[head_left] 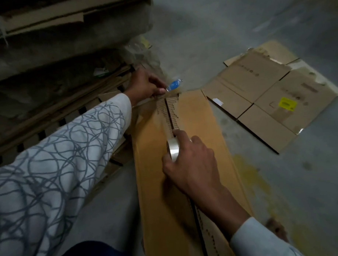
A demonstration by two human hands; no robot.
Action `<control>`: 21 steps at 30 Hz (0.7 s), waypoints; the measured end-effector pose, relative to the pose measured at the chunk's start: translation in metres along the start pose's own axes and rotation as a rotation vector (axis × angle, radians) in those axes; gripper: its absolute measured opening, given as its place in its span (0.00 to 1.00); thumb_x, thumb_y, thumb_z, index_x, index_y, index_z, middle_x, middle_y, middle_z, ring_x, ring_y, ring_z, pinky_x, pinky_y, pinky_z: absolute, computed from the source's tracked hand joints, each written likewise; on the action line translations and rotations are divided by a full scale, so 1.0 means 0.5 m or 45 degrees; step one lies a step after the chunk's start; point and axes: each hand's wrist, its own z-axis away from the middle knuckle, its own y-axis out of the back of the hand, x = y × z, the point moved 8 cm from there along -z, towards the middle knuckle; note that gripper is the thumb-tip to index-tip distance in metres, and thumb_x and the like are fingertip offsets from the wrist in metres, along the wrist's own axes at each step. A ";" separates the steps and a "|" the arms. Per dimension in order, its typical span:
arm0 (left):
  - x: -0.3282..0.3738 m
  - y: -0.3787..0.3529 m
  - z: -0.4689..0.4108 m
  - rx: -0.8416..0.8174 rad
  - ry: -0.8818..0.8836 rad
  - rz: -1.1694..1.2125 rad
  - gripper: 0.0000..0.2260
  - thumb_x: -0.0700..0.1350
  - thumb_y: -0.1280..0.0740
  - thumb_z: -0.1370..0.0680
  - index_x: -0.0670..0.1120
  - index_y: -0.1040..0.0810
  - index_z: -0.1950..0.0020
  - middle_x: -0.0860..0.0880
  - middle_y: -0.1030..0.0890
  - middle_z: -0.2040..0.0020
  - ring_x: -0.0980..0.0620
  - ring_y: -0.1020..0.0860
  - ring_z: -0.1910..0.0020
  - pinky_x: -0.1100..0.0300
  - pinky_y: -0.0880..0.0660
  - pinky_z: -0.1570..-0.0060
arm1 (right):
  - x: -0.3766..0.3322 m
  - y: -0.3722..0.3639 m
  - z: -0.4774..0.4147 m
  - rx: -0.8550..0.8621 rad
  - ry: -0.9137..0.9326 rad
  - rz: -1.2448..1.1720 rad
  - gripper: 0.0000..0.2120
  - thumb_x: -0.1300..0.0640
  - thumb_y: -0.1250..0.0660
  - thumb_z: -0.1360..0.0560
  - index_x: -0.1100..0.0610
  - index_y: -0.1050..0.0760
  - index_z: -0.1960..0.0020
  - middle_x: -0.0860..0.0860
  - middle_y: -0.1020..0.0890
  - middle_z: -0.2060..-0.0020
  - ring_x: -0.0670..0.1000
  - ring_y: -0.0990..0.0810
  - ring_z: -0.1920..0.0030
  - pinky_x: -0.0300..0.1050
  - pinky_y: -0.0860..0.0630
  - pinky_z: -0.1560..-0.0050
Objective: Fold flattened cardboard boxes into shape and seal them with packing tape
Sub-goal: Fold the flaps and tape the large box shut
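Folded box (198,117) on the floor (237,29), seam roughly half taped: right hand (194,161) grip clamps the tape roll (172,149) mid-seam, left hand (143,86) grip pinches the loose end (164,92) at the far edge, near half left to do

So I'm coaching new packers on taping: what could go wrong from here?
The tape stretched from the left hand to the tape roll in the right hand may drift off the seam, leaving the flaps gapped. If the left hand's hold slips, the far end could lift off the box.
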 end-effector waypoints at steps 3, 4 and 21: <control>-0.016 -0.024 -0.047 -0.021 -0.077 -0.026 0.09 0.33 0.24 0.28 0.42 0.14 0.50 0.45 0.14 0.54 0.52 0.14 0.55 0.59 0.17 0.55 | 0.004 -0.009 -0.033 -0.048 -0.039 -0.020 0.31 0.43 0.38 0.22 0.46 0.43 0.22 0.52 0.28 0.40 0.58 0.23 0.44 0.46 0.34 0.54; -0.020 -0.027 -0.060 -0.013 -0.098 -0.033 0.09 0.33 0.24 0.28 0.42 0.15 0.49 0.43 0.14 0.54 0.51 0.14 0.55 0.59 0.17 0.56 | 0.004 -0.010 -0.044 -0.047 -0.042 -0.030 0.31 0.43 0.38 0.22 0.46 0.43 0.22 0.52 0.28 0.40 0.58 0.23 0.45 0.46 0.33 0.55; -0.121 -0.001 -0.162 -0.006 -0.220 0.045 0.10 0.34 0.23 0.28 0.35 0.15 0.48 0.39 0.15 0.59 0.49 0.17 0.64 0.57 0.19 0.64 | -0.068 -0.053 -0.138 -0.042 0.010 0.166 0.19 0.45 0.35 0.24 0.51 0.35 0.38 0.50 0.37 0.55 0.49 0.38 0.63 0.44 0.36 0.63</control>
